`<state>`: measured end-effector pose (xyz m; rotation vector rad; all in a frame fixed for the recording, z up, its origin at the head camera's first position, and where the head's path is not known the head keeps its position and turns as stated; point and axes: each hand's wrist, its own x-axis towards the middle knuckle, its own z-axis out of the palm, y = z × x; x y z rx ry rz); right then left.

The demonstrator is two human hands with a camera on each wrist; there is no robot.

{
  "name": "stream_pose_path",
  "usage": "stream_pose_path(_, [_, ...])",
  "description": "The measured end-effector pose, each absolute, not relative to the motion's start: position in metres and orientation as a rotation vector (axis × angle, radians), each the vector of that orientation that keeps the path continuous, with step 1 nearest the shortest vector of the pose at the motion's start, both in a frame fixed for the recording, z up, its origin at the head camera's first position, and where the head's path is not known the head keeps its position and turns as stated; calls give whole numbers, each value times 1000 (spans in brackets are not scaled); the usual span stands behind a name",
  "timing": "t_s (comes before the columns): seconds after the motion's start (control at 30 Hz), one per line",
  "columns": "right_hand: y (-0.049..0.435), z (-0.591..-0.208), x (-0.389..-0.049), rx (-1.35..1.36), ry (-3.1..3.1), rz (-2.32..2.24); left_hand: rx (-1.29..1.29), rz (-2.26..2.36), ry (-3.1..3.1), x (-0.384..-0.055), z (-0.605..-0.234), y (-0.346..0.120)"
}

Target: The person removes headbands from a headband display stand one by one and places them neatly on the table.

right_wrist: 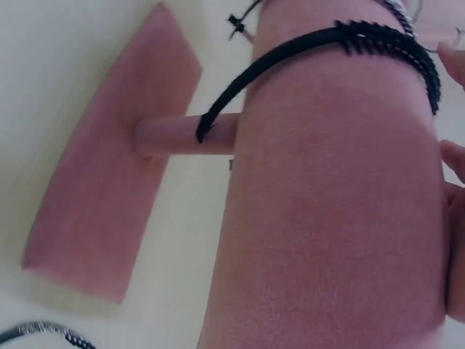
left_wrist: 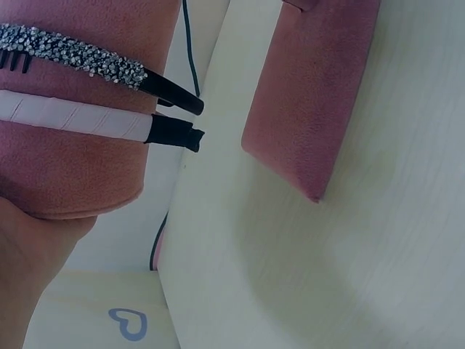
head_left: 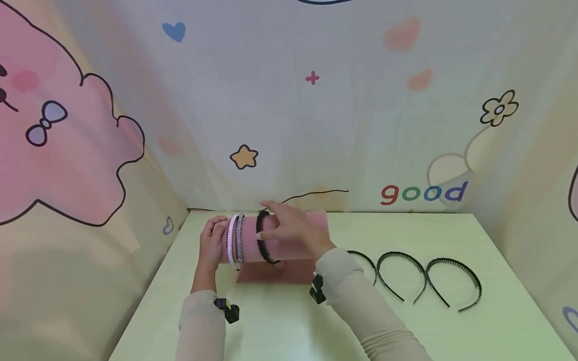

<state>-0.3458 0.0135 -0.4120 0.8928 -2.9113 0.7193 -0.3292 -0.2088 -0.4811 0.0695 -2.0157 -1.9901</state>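
A pink headband stand, a padded roll [head_left: 289, 248] on a post above a flat base [head_left: 262, 274], stands at the back of the table. My left hand [head_left: 209, 250] grips the roll's left end. Close to that hand sit a pale ribbon-wrapped headband [left_wrist: 80, 116] and a glittery silver headband [left_wrist: 94, 62]. Farther right, a black toothed headband [right_wrist: 290, 47] arches over the roll, one tip hanging near the post [right_wrist: 185, 136]. My right hand [head_left: 293, 228] lies over the roll with fingers extended, the thumb and a fingertip right at this black headband.
Right of the stand, several black toothed headbands lie on the pale table [head_left: 271, 321], among them a middle one [head_left: 402, 254] and a far right one [head_left: 474, 278]. A printed curtain [head_left: 289, 125] hangs behind the table's back edge.
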Motion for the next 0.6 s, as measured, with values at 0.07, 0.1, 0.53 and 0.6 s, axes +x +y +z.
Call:
stream_pose_path(0.07, [12,-413,-345,914,-2930,538,81,-1991,-2017,-329,-481,-209])
stream_pose_path(0.1, [11,-414,-345,926,-2933,455,84,-1990,-2017,-329,-481,-209])
stream_pose_path(0.53, [6,-418,-345,892,-2957,121,34,-1961,-1990,-331,-480,-208])
stream_pose_path(0.6, [6,-419,-344,889,-2952,100,40,-1965,-1991,-330,-482,-208])
